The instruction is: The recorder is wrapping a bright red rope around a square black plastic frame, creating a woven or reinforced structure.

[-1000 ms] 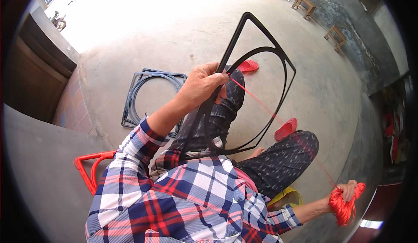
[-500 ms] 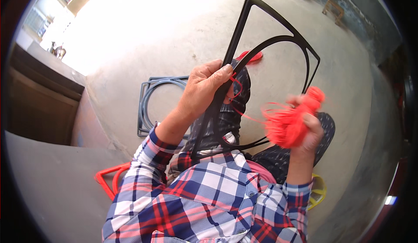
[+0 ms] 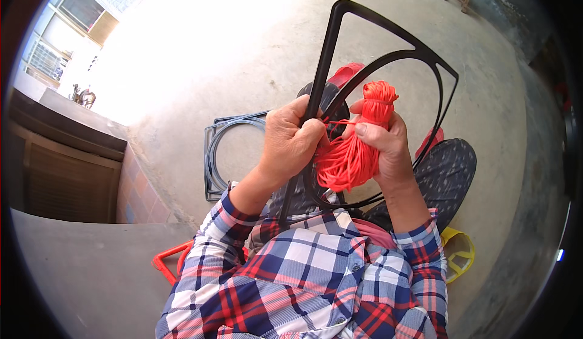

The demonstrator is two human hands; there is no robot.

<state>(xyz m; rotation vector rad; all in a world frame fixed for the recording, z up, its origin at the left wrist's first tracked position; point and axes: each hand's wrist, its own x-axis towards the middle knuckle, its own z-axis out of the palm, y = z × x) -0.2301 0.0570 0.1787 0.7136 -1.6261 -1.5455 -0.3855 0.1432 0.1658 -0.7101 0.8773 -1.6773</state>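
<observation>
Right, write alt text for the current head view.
The left hand grips a black frame while the right hand holds a bundle of red cord, one strand reaching toward the left hand. Blue-grey frames lie on the floor to the left.

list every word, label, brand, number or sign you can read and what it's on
None can be read.
The black frame, red cord and shirt show no legible text.
The windows are too small and washed out to tell.
</observation>
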